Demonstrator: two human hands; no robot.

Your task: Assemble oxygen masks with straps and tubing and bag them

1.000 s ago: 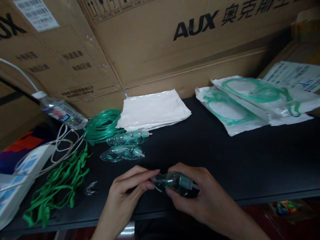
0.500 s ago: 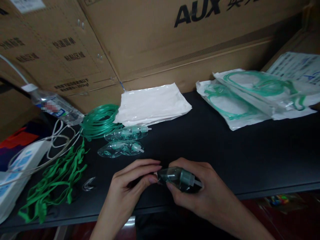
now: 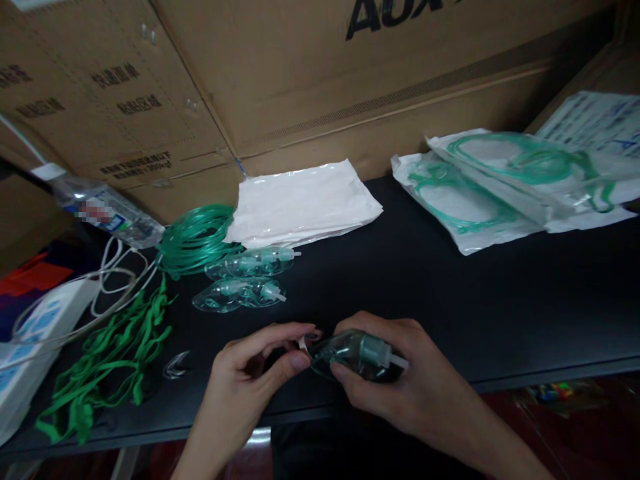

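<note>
My right hand [image 3: 390, 380] is closed around a clear green oxygen mask [image 3: 350, 350], its pale connector end pointing right. At the mask's narrow left end, my left hand [image 3: 260, 367] pinches a small thin shiny strip [image 3: 304, 344] between thumb and fingers. The strip touches or nearly touches the mask; exactly how they meet is hard to see. Farther back lie two similar masks, a nearer mask [image 3: 240, 295] and a farther mask [image 3: 250, 263]. A few thin curved shiny strips [image 3: 176, 365] rest on the black table left of my left hand.
Green elastic straps [image 3: 110, 367] lie in a tangle at left, beside a white power strip [image 3: 47, 333] and cables. Behind are coiled green tubing [image 3: 197, 240], a plastic bottle [image 3: 105, 210], white pouches [image 3: 305, 203] and bagged tubing sets [image 3: 470, 200]. Cardboard boxes [image 3: 300, 87] wall the back.
My left hand has drawn slightly left and opened its curl, so the thin strip at the mask's end shows more. The right hand still holds the mask. The view has shifted a little.
</note>
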